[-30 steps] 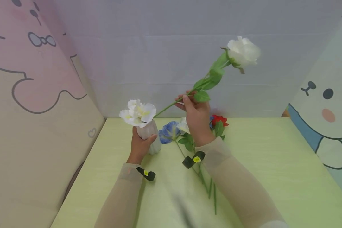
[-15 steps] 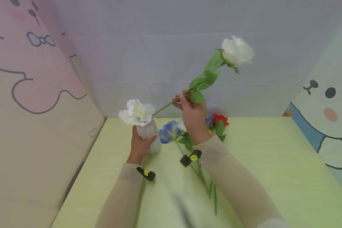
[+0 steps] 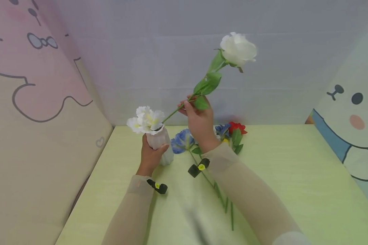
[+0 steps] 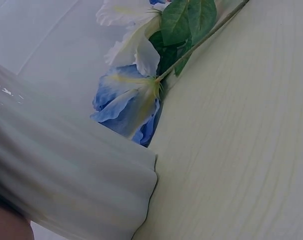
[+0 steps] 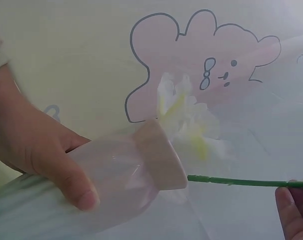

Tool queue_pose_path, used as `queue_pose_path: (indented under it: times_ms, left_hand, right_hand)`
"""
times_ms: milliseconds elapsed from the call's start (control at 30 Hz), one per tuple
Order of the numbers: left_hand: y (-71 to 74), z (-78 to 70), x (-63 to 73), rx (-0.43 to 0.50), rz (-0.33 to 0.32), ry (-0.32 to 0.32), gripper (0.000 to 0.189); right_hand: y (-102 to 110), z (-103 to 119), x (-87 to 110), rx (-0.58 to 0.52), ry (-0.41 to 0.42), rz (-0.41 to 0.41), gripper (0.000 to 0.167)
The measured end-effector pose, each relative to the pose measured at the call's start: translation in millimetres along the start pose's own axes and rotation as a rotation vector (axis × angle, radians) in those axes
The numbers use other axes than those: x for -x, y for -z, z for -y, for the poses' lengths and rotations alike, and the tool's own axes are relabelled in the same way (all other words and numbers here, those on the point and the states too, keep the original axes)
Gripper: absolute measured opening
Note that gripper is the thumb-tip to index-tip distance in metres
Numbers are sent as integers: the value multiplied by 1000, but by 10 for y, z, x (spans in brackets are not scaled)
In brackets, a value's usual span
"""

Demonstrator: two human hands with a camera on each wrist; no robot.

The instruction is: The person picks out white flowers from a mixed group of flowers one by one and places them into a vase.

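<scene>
My left hand [image 3: 151, 156] grips a white ribbed vase [image 3: 167, 157] round its side, thumb across the front. A white flower with yellow centres [image 3: 146, 120], its stem hidden, stands at the vase mouth. To the right, my right hand [image 3: 201, 125] pinches the green stem of a white rose [image 3: 238, 49] below its leaves. That rose leans up to the right. In the right wrist view, the lower part of the stem [image 5: 236, 182] reaches the vase's rim [image 5: 177, 172]; its end is hidden there.
On the pale yellow table [image 3: 282, 177], a blue flower [image 3: 181, 142], a red flower [image 3: 237, 128] and other flowers lie right of the vase, partly behind my right arm. A white cloth backdrop [image 3: 135, 61] rises behind. Printed cartoon panels flank both sides.
My right hand has moved left toward the vase with the rose, whose head has swung left and stands more upright. The left hand and vase have stayed put.
</scene>
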State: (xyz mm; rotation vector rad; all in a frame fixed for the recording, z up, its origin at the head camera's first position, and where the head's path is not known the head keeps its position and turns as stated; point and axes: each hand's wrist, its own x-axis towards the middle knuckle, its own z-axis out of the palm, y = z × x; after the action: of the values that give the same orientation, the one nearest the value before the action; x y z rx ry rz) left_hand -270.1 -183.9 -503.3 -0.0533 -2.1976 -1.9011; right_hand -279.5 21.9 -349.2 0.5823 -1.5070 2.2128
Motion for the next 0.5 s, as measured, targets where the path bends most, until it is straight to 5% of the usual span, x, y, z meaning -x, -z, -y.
queue_pose_path:
  times_ms: [500]
  left_hand:
    - [-4, -12, 12, -11, -13, 22, 90]
  right_hand:
    - [-117, -109, 58, 67, -78, 58, 21]
